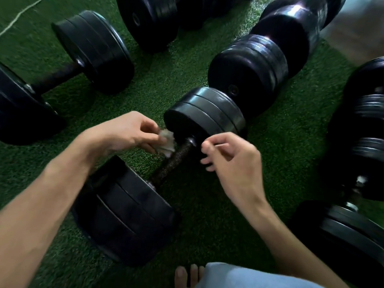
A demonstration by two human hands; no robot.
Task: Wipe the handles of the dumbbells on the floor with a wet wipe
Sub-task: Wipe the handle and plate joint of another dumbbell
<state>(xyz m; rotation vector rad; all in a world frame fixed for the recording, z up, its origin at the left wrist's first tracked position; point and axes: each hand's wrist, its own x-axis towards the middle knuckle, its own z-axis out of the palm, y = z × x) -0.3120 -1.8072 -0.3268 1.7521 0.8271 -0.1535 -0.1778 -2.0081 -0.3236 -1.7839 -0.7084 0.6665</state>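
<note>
The left hand (128, 132) pinches a crumpled wet wipe (167, 142) against the knurled handle (174, 161) of the nearest dumbbell (124, 215), lying on green turf (176, 80). The right hand (232, 161) hovers beside the handle, fingers loosely curled, holding nothing.

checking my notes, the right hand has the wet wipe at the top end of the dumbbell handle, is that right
Not quite: the left hand holds the wet wipe, not the right hand, which holds nothing. The rest stands: the wipe sits at the top end of the dumbbell handle, as the head view shows.

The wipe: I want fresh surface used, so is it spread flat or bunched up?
Bunched up. The wet wipe is a crumpled wad pinched in the left hand, beside the dumbbell handle.
</note>
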